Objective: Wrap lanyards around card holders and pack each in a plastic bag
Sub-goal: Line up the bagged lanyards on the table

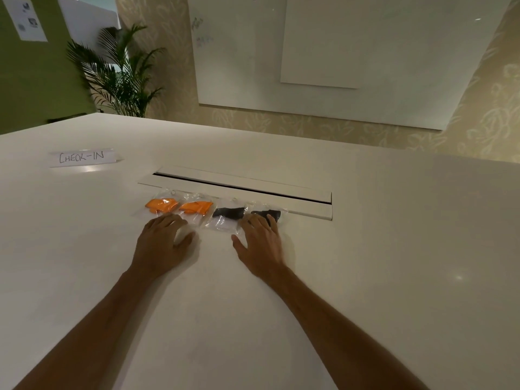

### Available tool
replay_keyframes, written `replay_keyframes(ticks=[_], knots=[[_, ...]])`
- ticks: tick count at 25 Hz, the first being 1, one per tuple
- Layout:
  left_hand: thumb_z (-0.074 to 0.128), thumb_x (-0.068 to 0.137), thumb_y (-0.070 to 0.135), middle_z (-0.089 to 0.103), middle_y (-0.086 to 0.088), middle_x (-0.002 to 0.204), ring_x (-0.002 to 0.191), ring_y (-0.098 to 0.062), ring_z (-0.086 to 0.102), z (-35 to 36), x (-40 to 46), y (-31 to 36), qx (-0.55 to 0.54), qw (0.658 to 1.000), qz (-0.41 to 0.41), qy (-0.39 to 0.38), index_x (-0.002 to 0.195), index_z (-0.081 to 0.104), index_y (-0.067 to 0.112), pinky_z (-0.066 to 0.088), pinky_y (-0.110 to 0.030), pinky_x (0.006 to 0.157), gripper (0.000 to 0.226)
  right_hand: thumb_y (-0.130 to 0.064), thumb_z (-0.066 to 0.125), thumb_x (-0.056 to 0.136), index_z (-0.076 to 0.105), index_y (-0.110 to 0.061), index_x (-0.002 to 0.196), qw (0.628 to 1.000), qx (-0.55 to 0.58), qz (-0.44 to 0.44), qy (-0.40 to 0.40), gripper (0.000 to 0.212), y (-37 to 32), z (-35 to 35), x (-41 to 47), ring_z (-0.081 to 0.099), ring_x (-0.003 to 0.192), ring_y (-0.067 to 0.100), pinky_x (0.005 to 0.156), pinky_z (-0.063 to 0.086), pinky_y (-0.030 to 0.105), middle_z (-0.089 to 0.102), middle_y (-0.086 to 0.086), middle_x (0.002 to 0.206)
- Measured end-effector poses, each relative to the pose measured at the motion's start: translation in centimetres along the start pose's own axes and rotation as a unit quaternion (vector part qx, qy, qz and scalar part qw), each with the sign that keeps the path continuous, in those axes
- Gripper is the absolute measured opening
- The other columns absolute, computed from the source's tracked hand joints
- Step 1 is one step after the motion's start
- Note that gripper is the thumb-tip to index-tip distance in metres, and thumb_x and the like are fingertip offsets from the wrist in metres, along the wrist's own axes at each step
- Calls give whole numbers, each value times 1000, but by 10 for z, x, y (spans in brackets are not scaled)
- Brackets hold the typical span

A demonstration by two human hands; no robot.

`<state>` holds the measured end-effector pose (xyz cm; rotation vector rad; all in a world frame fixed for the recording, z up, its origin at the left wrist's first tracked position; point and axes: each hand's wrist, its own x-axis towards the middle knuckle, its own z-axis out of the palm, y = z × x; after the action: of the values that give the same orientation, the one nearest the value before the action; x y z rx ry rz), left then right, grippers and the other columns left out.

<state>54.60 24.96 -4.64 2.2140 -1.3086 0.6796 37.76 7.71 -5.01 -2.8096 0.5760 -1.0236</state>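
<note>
Several clear plastic bags lie in a row on the white table [365, 249], each with a wrapped lanyard inside. From the left: an orange one [161, 205], a second orange one [196, 207], a black one [228, 213] and another black one [266, 213]. My left hand [163, 240] lies flat with fingers spread, its fingertips on the near edge of the orange bags. My right hand [261, 240] lies flat too, its fingertips resting on the rightmost black bag. Neither hand grips anything.
A long cable slot with a raised lid [242, 190] runs just behind the bags. A paper "CHECK-IN" sign [82, 157] stands at the far left. A potted palm [118, 77] and a whiteboard [323, 57] are beyond the table.
</note>
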Motion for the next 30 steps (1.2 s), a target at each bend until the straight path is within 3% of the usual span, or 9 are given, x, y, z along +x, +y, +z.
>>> replay_keyframes(ticks=[3,10,14,17,21,27,30], knots=[[43,83,45,71,-4,92,88,-28,64,-3,3,-12,38,999,-30,9,87,70,11,46,-39,72,44,-21,73,78,70,-12,97,998,22,-27,45,21,-2,0,0,69,82,21,86,53,37,74,3,88],[49,77,31,67,-14,88,83,-37,60,-1,22,-32,59,993,-99,25,85,66,6,44,-40,68,32,-18,74,79,71,-14,90,994,40,-81,58,12,-8,6,10,67,69,17,73,53,33,71,-1,75],[45,82,56,60,-19,112,103,-40,53,4,37,-62,75,971,-225,-23,111,60,4,42,-48,81,62,-24,72,81,72,-13,92,997,20,-59,40,16,-34,22,43,68,76,21,78,50,34,73,2,82],[41,82,73,56,-21,116,110,-39,49,10,55,-75,71,951,-288,-86,113,55,1,38,-49,88,80,-26,65,86,69,-11,104,999,38,-15,-14,24,-60,37,75,65,89,26,85,45,41,72,6,98],[44,82,69,53,-17,117,116,-35,43,16,77,-91,-33,939,-320,-121,112,59,7,31,-48,94,71,-37,55,92,66,-17,117,996,-13,19,-86,34,-81,59,91,59,108,25,95,38,40,66,4,118],[65,74,60,61,-3,105,116,-28,44,23,88,-116,-138,936,-299,-127,101,62,16,28,-42,92,51,-35,59,88,67,-17,115,996,-34,47,-64,33,-88,74,82,58,109,24,96,42,38,64,4,120],[70,68,61,64,-2,101,113,-26,46,24,92,-127,-181,923,-314,-125,96,60,18,28,-41,90,52,-38,58,89,67,-18,115,997,-59,27,-47,34,-86,72,84,61,108,23,98,40,40,66,4,120]])
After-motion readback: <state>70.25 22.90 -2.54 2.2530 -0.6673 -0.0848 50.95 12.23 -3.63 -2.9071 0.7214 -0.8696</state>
